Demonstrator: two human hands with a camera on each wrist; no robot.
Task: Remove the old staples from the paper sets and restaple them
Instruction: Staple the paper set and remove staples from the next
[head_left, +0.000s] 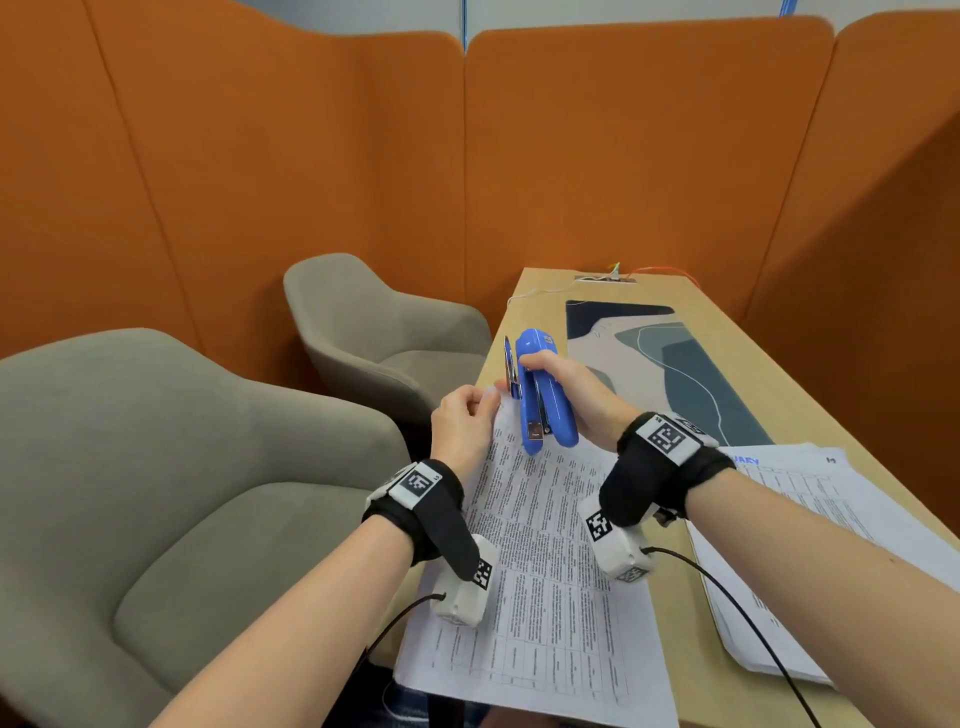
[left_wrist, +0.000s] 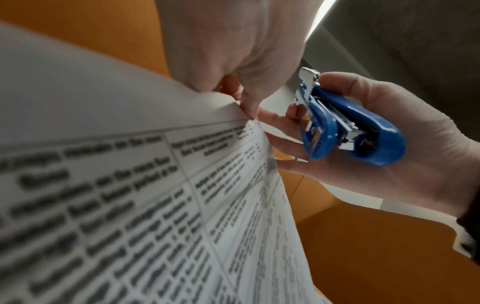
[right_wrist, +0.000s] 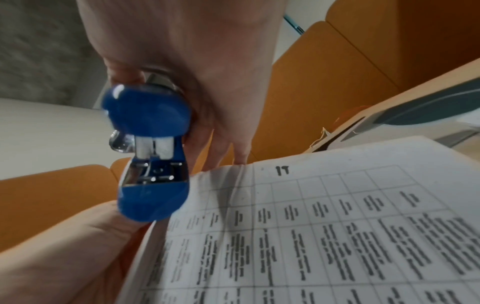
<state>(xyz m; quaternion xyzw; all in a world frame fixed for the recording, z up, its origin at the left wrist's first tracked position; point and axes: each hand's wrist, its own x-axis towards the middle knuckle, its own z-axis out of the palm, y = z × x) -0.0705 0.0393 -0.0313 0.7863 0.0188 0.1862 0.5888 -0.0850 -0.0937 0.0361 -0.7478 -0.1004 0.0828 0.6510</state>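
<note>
Your desk (head_left: 779, 395): light wood top, long and narrow, running away from you. On it, a patterned desk mat (head_left: 691, 384) in navy, grey and beige toward the far end. Near you, a printed paper set (head_left: 545, 597) overhanging the near edge; a second paper stack (head_left: 769, 587) just right of it. Cable outlet (head_left: 605, 279) at the far end.

Printed text on the paper set (left_wrist: 145, 205) blurs beyond reading; its top corner is hidden under the left hand (head_left: 462, 423).
</note>
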